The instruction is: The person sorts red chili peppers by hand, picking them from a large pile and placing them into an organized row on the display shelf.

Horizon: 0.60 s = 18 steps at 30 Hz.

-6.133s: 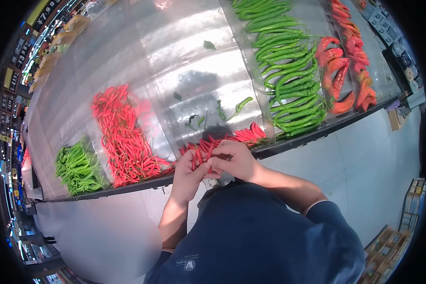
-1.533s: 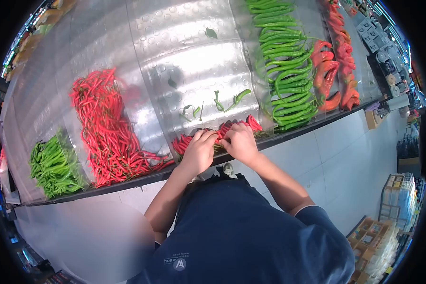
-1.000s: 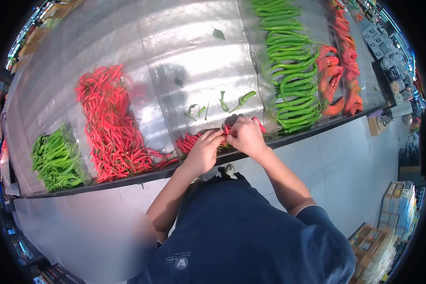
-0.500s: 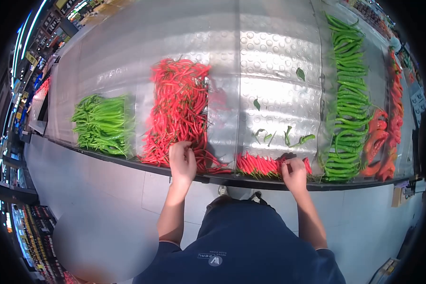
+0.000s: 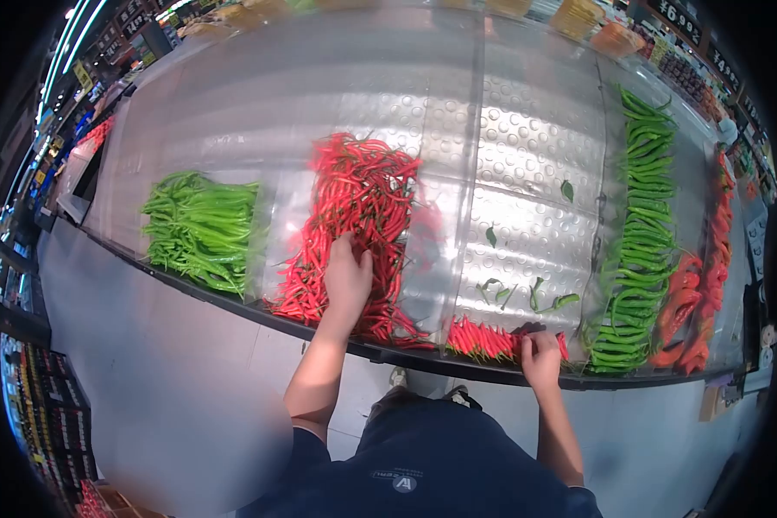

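Observation:
My left hand (image 5: 349, 274) rests on the large pile of red chilies (image 5: 367, 190), its fingers bent down among them. The fingertips are partly hidden, so what they hold cannot be made out. My right hand (image 5: 540, 354) is at the right end of a short row of red chilies (image 5: 482, 339) along the front edge of the display. Its fingers are pressed together around red chilies there, beside a small dark thing. Several loose green peppers (image 5: 535, 294) lie behind that row.
A bunch of light green peppers (image 5: 200, 229) lies at the left. Stacked green peppers (image 5: 643, 233) stand right of my right hand, with larger red peppers (image 5: 680, 298) beyond. The dark front rim (image 5: 406, 356) runs before my body. Two leaves lie on the dimpled metal.
My left hand has moved up and deeper over the red chili pile. My right hand stays at the short row's right end. The whole view has shifted and tilted slightly.

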Motion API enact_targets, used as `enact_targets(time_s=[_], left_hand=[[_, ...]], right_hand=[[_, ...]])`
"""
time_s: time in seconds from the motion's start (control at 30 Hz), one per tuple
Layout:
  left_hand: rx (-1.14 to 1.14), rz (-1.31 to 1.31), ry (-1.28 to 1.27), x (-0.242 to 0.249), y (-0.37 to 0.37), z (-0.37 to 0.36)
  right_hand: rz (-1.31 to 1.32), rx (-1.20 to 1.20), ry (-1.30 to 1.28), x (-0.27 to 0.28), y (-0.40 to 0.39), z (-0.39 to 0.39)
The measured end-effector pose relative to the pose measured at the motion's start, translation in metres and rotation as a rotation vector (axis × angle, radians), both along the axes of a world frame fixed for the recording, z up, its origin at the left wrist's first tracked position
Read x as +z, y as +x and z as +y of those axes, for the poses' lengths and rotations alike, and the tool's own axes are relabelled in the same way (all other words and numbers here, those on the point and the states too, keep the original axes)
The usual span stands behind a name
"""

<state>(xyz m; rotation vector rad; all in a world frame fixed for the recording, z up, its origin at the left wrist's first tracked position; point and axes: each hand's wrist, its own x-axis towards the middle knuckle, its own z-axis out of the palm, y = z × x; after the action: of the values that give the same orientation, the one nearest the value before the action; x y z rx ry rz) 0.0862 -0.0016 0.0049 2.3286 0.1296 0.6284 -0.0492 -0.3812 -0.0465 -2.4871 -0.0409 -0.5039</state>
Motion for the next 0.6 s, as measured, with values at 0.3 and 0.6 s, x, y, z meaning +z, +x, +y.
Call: enact_targets(time_s=[0.3, 0.6], left_hand=[[0.049, 0.088, -0.008, -0.010, 0.014, -0.001], [-0.091, -0.086, -0.759, 0.017, -0.016, 0.006]], right_hand=[[0.070, -0.031, 0.011, -0.002, 0.000, 0.000], [0.009, -0.067, -0.005, 0.002, 0.000, 0.004]])
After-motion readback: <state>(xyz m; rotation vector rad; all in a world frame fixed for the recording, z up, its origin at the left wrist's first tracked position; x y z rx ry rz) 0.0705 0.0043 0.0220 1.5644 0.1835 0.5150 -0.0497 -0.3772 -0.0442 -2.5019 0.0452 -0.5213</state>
